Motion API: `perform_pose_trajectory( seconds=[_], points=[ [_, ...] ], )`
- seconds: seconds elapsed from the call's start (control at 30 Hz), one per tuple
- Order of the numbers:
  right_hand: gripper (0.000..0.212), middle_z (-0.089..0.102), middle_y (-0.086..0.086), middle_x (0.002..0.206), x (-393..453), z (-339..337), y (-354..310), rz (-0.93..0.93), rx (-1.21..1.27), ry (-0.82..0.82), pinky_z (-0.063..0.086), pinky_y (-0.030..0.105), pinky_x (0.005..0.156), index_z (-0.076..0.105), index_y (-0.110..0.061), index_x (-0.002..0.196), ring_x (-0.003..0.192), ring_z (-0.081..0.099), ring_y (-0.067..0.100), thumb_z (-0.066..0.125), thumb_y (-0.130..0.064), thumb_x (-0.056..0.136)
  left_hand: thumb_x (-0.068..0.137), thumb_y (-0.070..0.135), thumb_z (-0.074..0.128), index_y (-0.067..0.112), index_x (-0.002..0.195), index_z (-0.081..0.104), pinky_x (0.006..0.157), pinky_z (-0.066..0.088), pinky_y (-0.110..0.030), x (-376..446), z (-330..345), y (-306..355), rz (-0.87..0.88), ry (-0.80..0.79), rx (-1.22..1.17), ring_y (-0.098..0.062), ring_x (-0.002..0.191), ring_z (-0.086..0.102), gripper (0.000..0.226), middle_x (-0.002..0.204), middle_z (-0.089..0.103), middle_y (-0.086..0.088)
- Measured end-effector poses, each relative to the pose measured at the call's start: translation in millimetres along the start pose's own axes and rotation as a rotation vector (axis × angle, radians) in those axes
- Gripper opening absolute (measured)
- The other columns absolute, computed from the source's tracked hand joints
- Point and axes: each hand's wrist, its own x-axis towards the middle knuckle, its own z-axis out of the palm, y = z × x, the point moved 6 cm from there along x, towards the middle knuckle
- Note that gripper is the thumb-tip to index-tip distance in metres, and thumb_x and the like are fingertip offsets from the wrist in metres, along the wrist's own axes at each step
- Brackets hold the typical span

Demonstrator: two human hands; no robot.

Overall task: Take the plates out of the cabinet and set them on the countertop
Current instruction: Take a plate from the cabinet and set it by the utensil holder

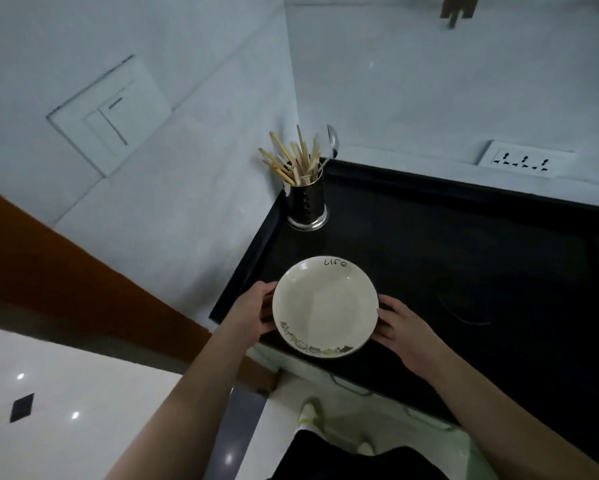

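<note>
A cream plate (pixel 325 304) with the word "life" on its far rim and a dark pattern on its near rim is over the front left corner of the black countertop (pixel 464 271). My left hand (pixel 253 313) grips its left edge with curled fingers. My right hand (pixel 403 329) holds its right edge the same way. I cannot tell whether the plate rests on the counter or hovers just above it. The cabinet is out of view.
A shiny metal holder (pixel 306 206) full of wooden chopsticks and a spoon stands at the back left corner. A wall socket (pixel 525 162) sits on the right wall, a switch plate (pixel 109 114) on the left wall. White floor lies below left.
</note>
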Motion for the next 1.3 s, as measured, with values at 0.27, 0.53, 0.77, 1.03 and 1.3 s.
perform_pose_trajectory(
  seconds=[0.27,0.53,0.77,1.03,1.3],
  points=[
    [0.046,0.068,0.005,0.114,42.3,5.6,-11.8,0.077,-0.022,0.090,0.051,0.039,0.090,0.049,-0.020,0.137,0.105,0.064,0.022,0.061,-0.022,0.092,0.094,0.031,0.052,0.020,0.101,0.067,0.071,0.053,-0.044,68.6,6.9,18.1,-0.029,-0.057,-0.054,-0.027,0.103,0.063,0.020,0.108,0.070,0.000],
    [0.055,0.061,0.009,0.123,66.5,15.2,-16.7,0.152,0.011,0.132,0.051,0.041,0.092,0.045,-0.018,0.140,0.111,0.059,0.026,0.066,-0.022,0.089,0.096,0.038,0.044,0.024,0.106,0.068,0.070,0.051,-0.041,110.6,15.5,30.5,-0.029,-0.122,0.031,-0.024,0.109,0.058,0.030,0.116,0.065,0.002],
    [0.053,0.061,0.009,0.124,76.9,20.6,-23.1,0.150,0.042,0.138,0.049,0.041,0.096,0.048,-0.018,0.139,0.111,0.059,0.026,0.065,-0.025,0.089,0.094,0.042,0.043,0.025,0.108,0.070,0.074,0.052,-0.041,132.9,18.2,40.5,-0.005,-0.151,0.096,-0.024,0.112,0.058,0.035,0.120,0.064,0.002],
    [0.054,0.056,0.011,0.132,83.4,20.6,-32.0,0.148,0.014,0.231,0.045,0.045,0.104,0.040,-0.017,0.144,0.120,0.054,0.026,0.059,-0.021,0.094,0.098,0.033,0.043,0.019,0.126,0.059,0.085,0.048,-0.038,144.8,19.1,47.6,0.062,-0.049,0.177,-0.017,0.101,0.061,0.035,0.110,0.065,0.001],
    [0.041,0.056,0.009,0.132,76.1,15.2,-22.1,0.106,0.021,0.380,0.045,0.043,0.103,0.043,-0.018,0.140,0.118,0.056,0.025,0.048,-0.020,0.100,0.098,0.043,0.047,0.024,0.141,0.047,0.090,0.048,-0.036,138.7,11.2,29.8,0.117,-0.131,0.168,-0.013,0.106,0.055,0.047,0.135,0.055,-0.002]
  ],
)
